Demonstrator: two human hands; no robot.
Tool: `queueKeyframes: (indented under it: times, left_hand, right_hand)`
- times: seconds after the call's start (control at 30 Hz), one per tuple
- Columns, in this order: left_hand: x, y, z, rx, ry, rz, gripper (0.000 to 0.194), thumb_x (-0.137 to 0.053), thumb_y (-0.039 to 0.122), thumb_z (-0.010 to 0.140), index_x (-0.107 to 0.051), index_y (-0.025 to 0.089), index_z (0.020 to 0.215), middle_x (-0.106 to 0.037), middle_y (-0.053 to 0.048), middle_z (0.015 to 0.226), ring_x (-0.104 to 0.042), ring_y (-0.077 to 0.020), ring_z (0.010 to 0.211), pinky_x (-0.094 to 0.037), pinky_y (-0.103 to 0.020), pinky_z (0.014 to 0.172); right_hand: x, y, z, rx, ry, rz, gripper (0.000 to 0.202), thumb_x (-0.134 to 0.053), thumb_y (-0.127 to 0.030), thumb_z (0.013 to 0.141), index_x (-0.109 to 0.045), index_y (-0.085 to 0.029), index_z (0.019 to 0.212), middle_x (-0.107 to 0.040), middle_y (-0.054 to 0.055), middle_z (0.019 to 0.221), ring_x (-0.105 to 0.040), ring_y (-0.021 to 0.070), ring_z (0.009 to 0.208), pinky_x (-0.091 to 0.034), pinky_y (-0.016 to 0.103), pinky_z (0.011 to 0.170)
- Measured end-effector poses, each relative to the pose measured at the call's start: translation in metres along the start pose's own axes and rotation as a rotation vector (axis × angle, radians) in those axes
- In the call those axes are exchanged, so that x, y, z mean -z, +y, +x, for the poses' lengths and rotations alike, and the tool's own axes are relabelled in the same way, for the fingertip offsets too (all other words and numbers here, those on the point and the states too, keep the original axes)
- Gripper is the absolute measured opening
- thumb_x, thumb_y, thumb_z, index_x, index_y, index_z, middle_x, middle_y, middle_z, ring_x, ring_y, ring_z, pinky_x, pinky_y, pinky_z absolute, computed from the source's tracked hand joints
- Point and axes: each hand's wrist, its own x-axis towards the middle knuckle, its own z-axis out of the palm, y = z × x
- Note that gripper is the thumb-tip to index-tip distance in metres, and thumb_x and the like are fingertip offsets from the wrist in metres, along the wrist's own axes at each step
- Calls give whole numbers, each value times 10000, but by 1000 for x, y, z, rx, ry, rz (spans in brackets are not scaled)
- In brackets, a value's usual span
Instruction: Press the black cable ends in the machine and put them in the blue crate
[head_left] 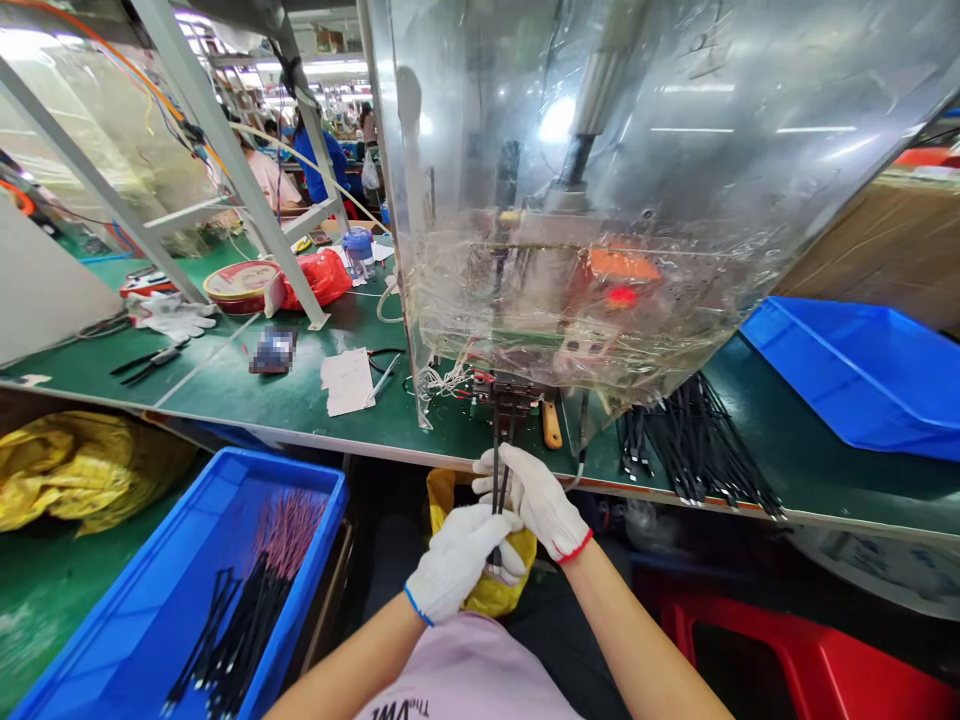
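Note:
Two thin black cables point(496, 425) run from the machine's lower fixture point(517, 388) down toward my lap. My left hand point(461, 560), in a white knit glove with a blue cuff, is closed around their lower ends. Higher up, my right hand point(536, 495), gloved with a red cuff, pinches the same cables just below the table edge. The cables' upper ends disappear into the fixture behind clear plastic sheeting point(525, 330). A wooden-handled tool point(552, 425) lies right of the fixture.
A blue bin point(300, 465) with bundled black cables point(236, 620) stands at lower left. More black cables point(694, 440) overhang the table edge at right, beside a blue tray point(862, 370). Pliers point(154, 360) and paper point(347, 382) lie left. A red stool point(817, 640) stands at lower right.

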Motion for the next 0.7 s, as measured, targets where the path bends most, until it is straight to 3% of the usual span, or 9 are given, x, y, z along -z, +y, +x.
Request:
queueKeyframes:
  times: [0.13, 0.23, 0.33, 0.7]
  left_hand:
    - [1, 6, 6, -22, -33, -30, 432, -631, 560, 756, -664, 129, 772, -671, -63, 563, -626, -171, 504, -535, -297, 564]
    - [5, 2, 12, -56, -8, -129, 510, -661, 597, 721, -651, 131, 928, -703, -69, 648, -665, -202, 570, -558, -351, 638]
    - [14, -10, 17, -48, 51, -178, 617, -700, 615, 676, -623, 125, 1042, -716, -78, 704, -678, -216, 604, -555, -368, 658]
    - [55, -44, 2, 49, 230, -133, 627, -718, 617, 665, -636, 105, 1017, -723, -111, 773, -691, -215, 683, -540, -356, 715]
  right_hand:
    - [1, -2, 0, -49, -9, -13, 343, -719, -397, 753, -622, -104, 603, -716, 143, 787, -679, 185, 593, -523, 220, 447]
    - [-6, -14, 9, -88, 55, 14, 379, -618, -334, 841, -595, -112, 535, -722, 135, 769, -646, 149, 509, -535, 229, 447]
    - [-12, -24, 20, -57, 93, 29, 382, -554, -272, 877, -586, -121, 528, -727, 127, 776, -653, 151, 515, -565, 253, 486]
    - [-12, -25, 31, -63, 107, 34, 380, -539, -270, 895, -576, -123, 548, -721, 138, 763, -673, 169, 557, -586, 282, 529]
